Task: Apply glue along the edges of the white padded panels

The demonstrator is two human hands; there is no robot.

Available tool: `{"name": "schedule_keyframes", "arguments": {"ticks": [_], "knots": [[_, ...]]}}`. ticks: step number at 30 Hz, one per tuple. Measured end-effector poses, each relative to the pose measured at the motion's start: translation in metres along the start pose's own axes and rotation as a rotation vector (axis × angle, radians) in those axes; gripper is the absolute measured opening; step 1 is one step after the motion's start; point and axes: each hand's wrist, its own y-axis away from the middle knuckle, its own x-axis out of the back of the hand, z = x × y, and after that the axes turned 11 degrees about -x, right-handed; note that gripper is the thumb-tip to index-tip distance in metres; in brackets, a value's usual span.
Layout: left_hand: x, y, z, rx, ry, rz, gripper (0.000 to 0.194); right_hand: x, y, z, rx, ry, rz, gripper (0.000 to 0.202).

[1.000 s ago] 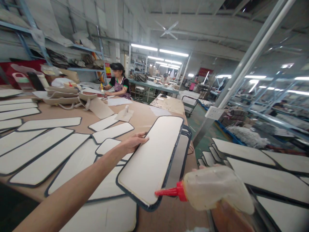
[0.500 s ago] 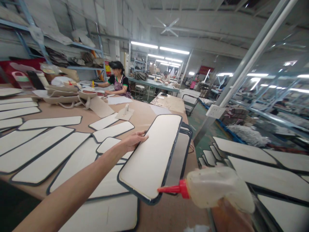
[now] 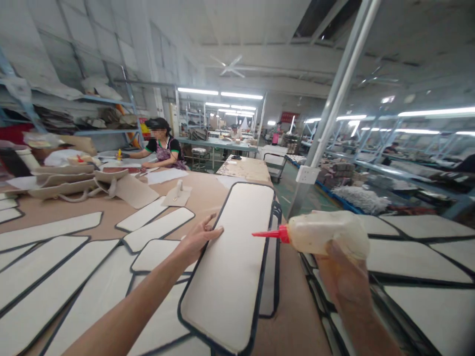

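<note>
My left hand (image 3: 200,240) grips the left edge of a long white panel (image 3: 232,267) with rounded corners and a dark border, thumb on top and the other fingers partly hidden. My right hand (image 3: 339,269) is wrapped round a translucent squeeze bottle (image 3: 326,232) that lies on its side in the grip. Its red nozzle (image 3: 269,234) points left, over the right edge of the panel; whether the tip touches cannot be made out. Another dark-edged panel (image 3: 272,282) shows from beneath on the right.
Several similar panels (image 3: 55,272) cover the table's left side, and more panels (image 3: 415,262) lie at right. Beige bag parts (image 3: 67,183) sit at the back left. A metal post (image 3: 315,148) rises beyond the table corner. A co-worker (image 3: 163,148) sits across the table.
The bottle's nozzle has moved from the panel's near right corner up along its right edge. The view has turned to the right. My left hand keeps its hold on the panel.
</note>
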Motion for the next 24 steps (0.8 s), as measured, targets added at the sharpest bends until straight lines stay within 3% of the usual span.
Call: {"name": "schedule_keyframes", "arguments": {"ticks": [4, 6, 12, 20, 24], "knots": [[-0.007, 0.009, 0.010, -0.009, 0.010, -0.237, 0.052, 0.011, -0.016, 0.001, 0.045, -0.010, -0.037, 0.059], [-0.009, 0.011, 0.013, 0.003, 0.006, -0.269, 0.042, 0.017, -0.018, 0.002, 0.040, -0.027, -0.042, 0.058], [-0.013, 0.015, 0.014, -0.021, 0.047, -0.440, 0.050, 0.026, -0.015, 0.002, 0.035, -0.053, -0.009, 0.059], [-0.018, 0.015, 0.011, 0.033, 0.045, -0.382, 0.062, 0.039, -0.033, -0.011, 0.135, -0.048, 0.155, 0.056], [-0.018, 0.010, 0.009, 0.064, 0.056, -0.257, 0.074, 0.040, 0.008, 0.006, -0.006, -0.003, 0.087, 0.053]]}}
